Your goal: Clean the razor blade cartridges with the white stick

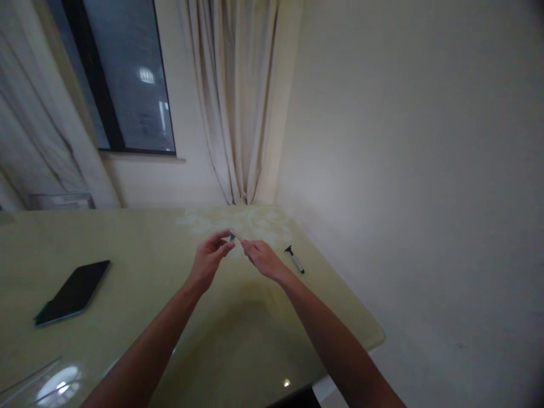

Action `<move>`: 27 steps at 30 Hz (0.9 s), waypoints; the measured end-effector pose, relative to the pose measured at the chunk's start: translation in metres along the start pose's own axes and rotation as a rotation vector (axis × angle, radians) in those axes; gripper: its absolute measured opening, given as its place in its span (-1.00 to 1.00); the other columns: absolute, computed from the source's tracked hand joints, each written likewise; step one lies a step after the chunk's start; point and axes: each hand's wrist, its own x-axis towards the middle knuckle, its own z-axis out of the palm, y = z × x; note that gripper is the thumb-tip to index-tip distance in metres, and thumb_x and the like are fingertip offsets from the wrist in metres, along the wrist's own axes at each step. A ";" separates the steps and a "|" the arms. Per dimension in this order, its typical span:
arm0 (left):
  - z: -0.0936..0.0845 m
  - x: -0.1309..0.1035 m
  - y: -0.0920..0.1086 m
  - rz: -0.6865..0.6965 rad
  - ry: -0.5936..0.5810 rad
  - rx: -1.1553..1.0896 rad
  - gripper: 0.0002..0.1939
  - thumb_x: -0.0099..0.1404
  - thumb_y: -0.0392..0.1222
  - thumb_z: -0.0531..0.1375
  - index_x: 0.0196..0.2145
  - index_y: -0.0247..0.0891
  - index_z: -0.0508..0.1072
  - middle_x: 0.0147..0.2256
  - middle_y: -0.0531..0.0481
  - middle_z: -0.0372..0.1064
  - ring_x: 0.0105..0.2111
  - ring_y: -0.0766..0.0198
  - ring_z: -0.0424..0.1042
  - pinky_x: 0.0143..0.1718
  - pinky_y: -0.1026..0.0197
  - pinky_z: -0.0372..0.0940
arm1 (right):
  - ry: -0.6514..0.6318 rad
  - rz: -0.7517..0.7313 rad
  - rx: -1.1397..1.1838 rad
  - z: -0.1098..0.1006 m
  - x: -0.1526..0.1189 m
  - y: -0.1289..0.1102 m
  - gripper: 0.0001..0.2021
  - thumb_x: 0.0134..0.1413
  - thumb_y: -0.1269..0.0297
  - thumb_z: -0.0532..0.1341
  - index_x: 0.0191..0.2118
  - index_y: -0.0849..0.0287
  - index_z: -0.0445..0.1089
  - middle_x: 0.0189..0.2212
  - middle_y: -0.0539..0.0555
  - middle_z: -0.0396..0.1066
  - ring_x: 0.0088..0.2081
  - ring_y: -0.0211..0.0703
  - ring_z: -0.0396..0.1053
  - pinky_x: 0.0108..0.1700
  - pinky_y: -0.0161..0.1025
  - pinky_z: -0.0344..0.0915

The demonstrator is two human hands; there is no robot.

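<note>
Above the middle of the glossy table, my left hand [209, 256] pinches a small dark piece [232, 237] between thumb and fingers. My right hand [260, 256] is closed round one end of a thin, light-coloured stick [237, 235]. The stick's far end meets the dark piece at my left fingertips. What the dark piece is, I cannot make out. To the right of my right hand, a razor-like tool [296, 262] with a black head and a grey handle lies on the table.
The pale green table [140, 243] has its right edge along the wall. A black flat tablet or folder [76, 292] lies at the left. Behind the table hang curtains [238, 102] beside a dark window [127, 73].
</note>
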 end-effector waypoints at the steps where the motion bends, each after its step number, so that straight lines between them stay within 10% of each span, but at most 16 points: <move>1: -0.001 0.000 -0.001 0.000 0.000 0.002 -0.47 0.07 0.03 0.52 -0.03 -0.23 0.68 -0.49 0.09 0.36 -0.46 0.32 0.24 -0.39 0.23 0.17 | 0.007 -0.003 -0.018 0.000 0.001 0.000 -0.48 0.46 -0.10 -0.01 -0.51 0.11 0.14 -0.58 -0.07 0.10 -0.47 -0.23 0.09 -0.37 -0.23 -0.03; 22: 0.010 0.006 -0.018 -0.026 -0.020 0.135 -0.35 0.05 0.19 0.49 0.01 -0.26 0.66 -0.27 -0.06 0.56 -0.43 0.33 0.29 -0.38 0.25 0.21 | -0.016 0.071 -0.006 -0.005 -0.018 0.025 -0.44 0.46 -0.13 -0.02 -0.52 0.13 0.20 -0.59 -0.06 0.16 -0.47 -0.23 0.14 -0.37 -0.26 0.03; 27: 0.031 0.001 -0.033 -0.089 -0.042 0.255 -0.33 0.03 0.21 0.47 -0.01 -0.29 0.65 -0.13 -0.18 0.62 -0.34 0.24 0.43 -0.33 0.22 0.30 | 0.235 0.201 -0.130 -0.038 -0.031 0.065 -0.45 0.47 -0.01 -0.03 -0.43 0.20 0.47 -0.56 0.00 0.29 -0.46 -0.20 0.26 -0.35 -0.29 0.13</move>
